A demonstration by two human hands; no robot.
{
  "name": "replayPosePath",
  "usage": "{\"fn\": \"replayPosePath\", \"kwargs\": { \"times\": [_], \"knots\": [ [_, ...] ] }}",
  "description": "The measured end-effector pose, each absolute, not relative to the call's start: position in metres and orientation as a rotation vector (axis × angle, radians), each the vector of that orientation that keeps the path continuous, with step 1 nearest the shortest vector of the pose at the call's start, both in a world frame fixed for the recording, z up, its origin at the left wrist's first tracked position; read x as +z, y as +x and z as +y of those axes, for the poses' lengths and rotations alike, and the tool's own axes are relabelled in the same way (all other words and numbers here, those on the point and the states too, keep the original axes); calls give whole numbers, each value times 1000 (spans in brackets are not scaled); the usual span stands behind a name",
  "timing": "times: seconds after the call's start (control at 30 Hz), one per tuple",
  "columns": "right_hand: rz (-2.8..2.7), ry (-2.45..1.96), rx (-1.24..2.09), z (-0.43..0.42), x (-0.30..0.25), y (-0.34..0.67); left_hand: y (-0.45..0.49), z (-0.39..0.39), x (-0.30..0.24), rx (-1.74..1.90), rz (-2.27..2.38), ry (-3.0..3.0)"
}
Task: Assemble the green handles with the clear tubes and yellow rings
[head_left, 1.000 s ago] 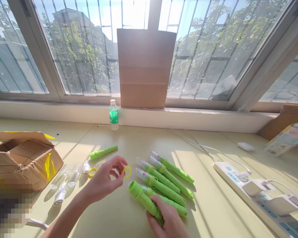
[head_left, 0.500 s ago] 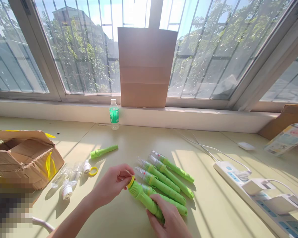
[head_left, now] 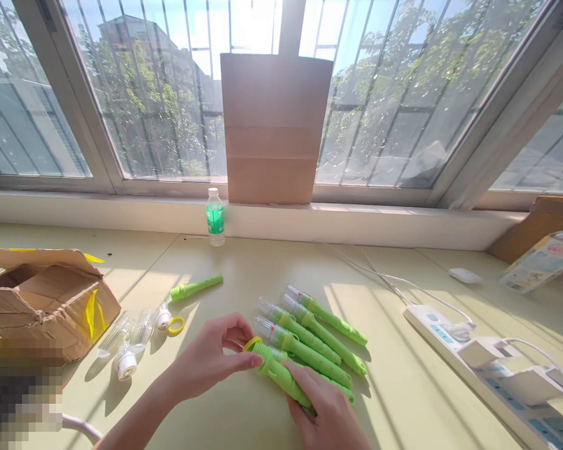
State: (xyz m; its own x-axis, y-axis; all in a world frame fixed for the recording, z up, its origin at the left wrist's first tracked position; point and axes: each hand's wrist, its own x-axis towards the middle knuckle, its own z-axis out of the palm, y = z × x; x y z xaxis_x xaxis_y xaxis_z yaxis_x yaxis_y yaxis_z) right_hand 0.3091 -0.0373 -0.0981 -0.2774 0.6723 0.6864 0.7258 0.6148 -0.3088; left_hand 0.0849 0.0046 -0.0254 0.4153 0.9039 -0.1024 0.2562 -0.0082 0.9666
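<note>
My right hand [head_left: 326,409] grips a green plastic handle [head_left: 281,377] lying low over the table. My left hand [head_left: 211,359] pinches a yellow ring [head_left: 252,343] seated on the handle's threaded end. Beside them lie several finished green handles with clear tips [head_left: 309,334] in a row. A bare green handle [head_left: 196,287] lies farther back on the left. Clear tubes with white caps [head_left: 129,340] and another yellow ring [head_left: 177,325] lie left of my left hand.
An open cardboard box [head_left: 42,300] sits at the left. A green-labelled water bottle [head_left: 214,217] and an upright cardboard sheet [head_left: 274,128] stand at the window sill. A white power strip [head_left: 478,365] with plugs and cables lies at the right.
My left hand brought the yellow ring from the air to the handle's threaded end and now holds it there. My right hand tipped the handle lower toward the table.
</note>
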Motion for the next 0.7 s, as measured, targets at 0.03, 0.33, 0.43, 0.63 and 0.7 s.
{"fn": "replayPosePath", "kwargs": {
  "times": [0.03, 0.33, 0.43, 0.63, 0.7],
  "knots": [
    [-2055, -1110, -78, -37, -100, 311, 86, 4, -26, 712, 1061, 1496],
    [-2124, -1162, -155, -39, -113, 318, 93, 4, -38, 736, 1088, 1405],
    [-2144, -1151, -153, -40, -116, 317, 94, 3, -39, 731, 1119, 1493],
    [-2166, -1167, -124, -42, -116, 318, 92, 1, -31, 749, 1059, 1555],
    [-2155, -1156, -98, -42, -116, 319, 91, 1, -29, 748, 1017, 1572]
  ]
}}
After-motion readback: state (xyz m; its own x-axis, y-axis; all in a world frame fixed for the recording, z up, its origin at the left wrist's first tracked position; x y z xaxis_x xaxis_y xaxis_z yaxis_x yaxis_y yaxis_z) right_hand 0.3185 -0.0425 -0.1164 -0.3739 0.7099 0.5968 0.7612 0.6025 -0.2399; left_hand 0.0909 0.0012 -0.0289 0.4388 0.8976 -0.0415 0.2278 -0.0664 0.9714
